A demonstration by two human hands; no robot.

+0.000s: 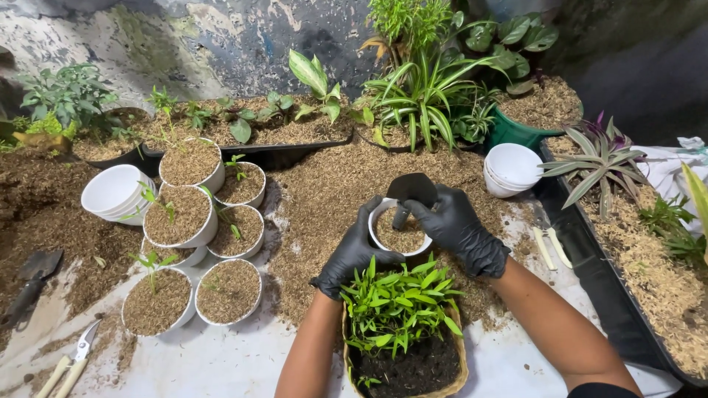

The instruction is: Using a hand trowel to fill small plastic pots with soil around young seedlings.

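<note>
The white pot [399, 234] sits just beyond the seedling basket [404, 346], partly filled with loose husk mix. The left hand [352, 252], gloved in black, is closed around the pot's near-left wall. The right hand [457, 228] grips a small dark trowel [410, 193], blade over the pot's far rim. The pot looks like thin, light plastic, rigid but liable to flex; its fill is loose and will spill if tilted. Hold it by the wall below the rim and keep it upright.
</note>
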